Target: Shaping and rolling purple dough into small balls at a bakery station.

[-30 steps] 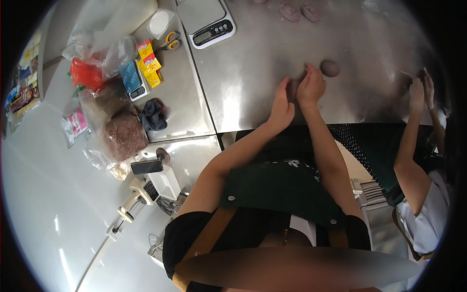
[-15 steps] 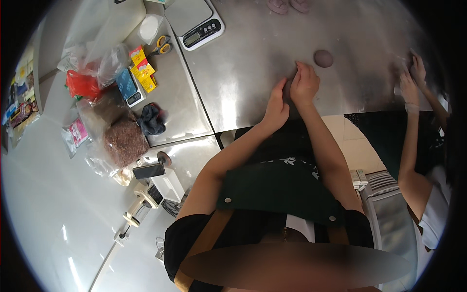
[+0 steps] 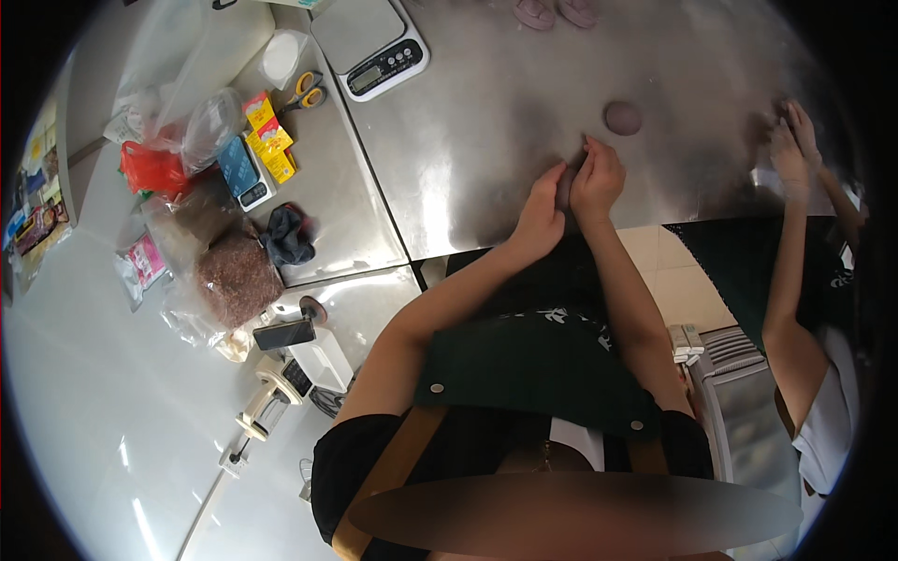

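Near the counter's (image 3: 486, 122) edge, left hand (image 3: 540, 213) and right hand (image 3: 598, 179) cup a mauve lump (image 3: 564, 190).
In the head view, the grip closes around its sides; it has just drawn back slightly, taking the lump farther from the loose ball (image 3: 623, 118).

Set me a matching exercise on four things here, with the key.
1. Purple lump
2. Scissors
3. Cloth
4. Large scale

A. Crumpled and dark
B. White, with a grey top
C. Between the left hand and the right hand
D. Yellow and grey

Right pairs: 1-C, 2-D, 3-A, 4-B
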Action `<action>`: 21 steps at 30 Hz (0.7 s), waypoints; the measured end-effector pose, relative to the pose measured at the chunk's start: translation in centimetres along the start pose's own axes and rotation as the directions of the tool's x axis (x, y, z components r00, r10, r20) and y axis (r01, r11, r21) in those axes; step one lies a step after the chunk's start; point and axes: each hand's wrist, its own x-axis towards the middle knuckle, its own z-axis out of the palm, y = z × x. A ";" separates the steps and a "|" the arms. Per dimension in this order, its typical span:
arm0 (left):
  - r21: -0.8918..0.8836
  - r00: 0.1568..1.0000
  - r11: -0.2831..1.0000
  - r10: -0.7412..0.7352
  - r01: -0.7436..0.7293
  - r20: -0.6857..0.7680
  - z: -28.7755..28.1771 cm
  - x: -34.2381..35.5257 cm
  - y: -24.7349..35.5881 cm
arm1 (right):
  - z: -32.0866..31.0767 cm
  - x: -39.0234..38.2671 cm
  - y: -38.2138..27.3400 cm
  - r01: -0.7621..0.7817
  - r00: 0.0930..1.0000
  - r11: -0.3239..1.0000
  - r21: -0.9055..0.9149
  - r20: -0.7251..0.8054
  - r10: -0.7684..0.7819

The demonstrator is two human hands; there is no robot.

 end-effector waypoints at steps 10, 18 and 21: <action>-0.037 0.997 0.998 0.047 -0.050 -0.059 -1.8 2.1 0.9 | 1.3 5.7 -3.0 0.127 0.986 0.990 0.064 -0.115 -0.119; -0.060 0.989 0.997 0.044 -0.053 -0.144 -0.7 1.1 0.3 | 2.7 4.1 -1.6 -0.028 0.992 0.995 -0.091 -0.123 0.017; 0.042 0.973 0.996 0.088 -0.081 -0.212 -0.7 2.1 -0.3 | 2.5 4.3 -1.0 0.017 0.997 0.994 -0.108 -0.079 -0.026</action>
